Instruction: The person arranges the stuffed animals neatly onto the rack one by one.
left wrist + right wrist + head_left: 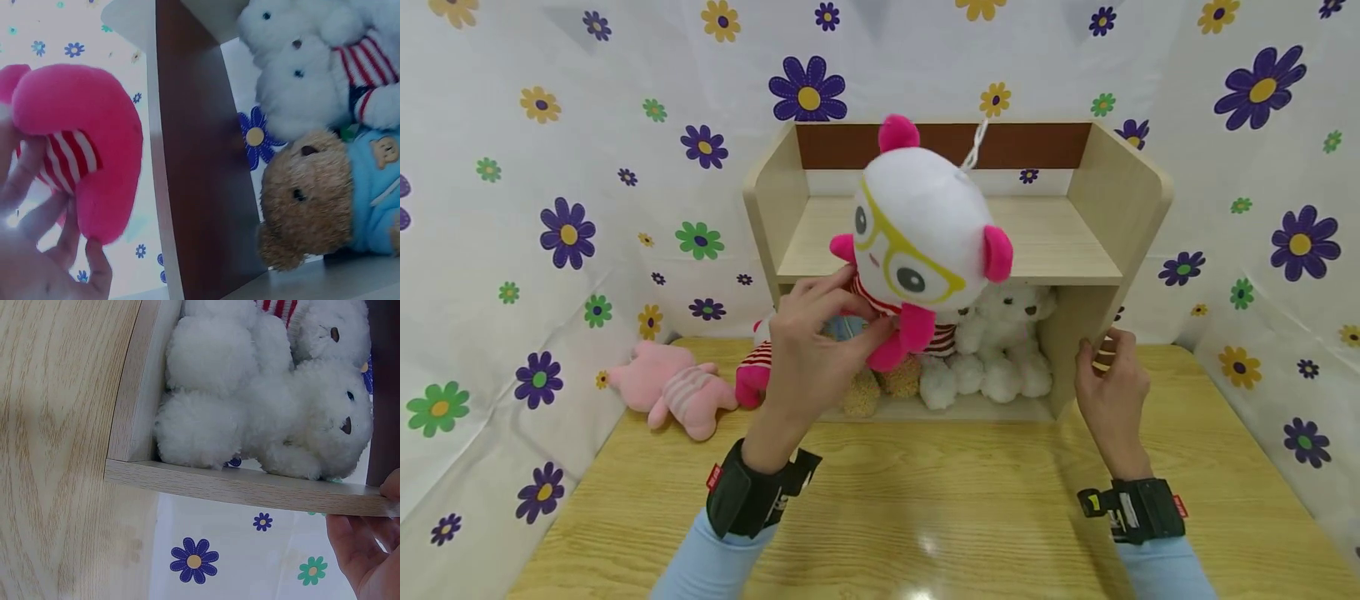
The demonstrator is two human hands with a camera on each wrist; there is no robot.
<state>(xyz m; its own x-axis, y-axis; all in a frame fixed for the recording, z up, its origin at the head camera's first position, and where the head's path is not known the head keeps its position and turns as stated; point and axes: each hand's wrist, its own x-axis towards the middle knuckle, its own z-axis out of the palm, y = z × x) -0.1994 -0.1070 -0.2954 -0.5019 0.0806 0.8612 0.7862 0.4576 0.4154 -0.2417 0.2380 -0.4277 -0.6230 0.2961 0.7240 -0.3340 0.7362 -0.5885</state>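
My left hand (816,354) grips a plush panda (925,225) by its striped body, in front of the upper shelf. It has a white head, yellow glasses and bright pink ears and limbs, and its head leans to the right. In the left wrist view the fingers lie over the red and white stripes of the panda plush (119,150), beside the shelf's side panel. My right hand (1116,400) pinches the front edge of the wooden shelf unit's (1086,333) right side panel, thumb and fingers on opposite faces in the right wrist view.
White teddy bears (1011,342) and a brown teddy bear (306,200) in blue sit in the lower compartment. Left of the unit, a pink plush pig (670,387) lies on the wooden table (887,508), near another striped plush (752,375). Flowered cloth (587,150) hangs behind.
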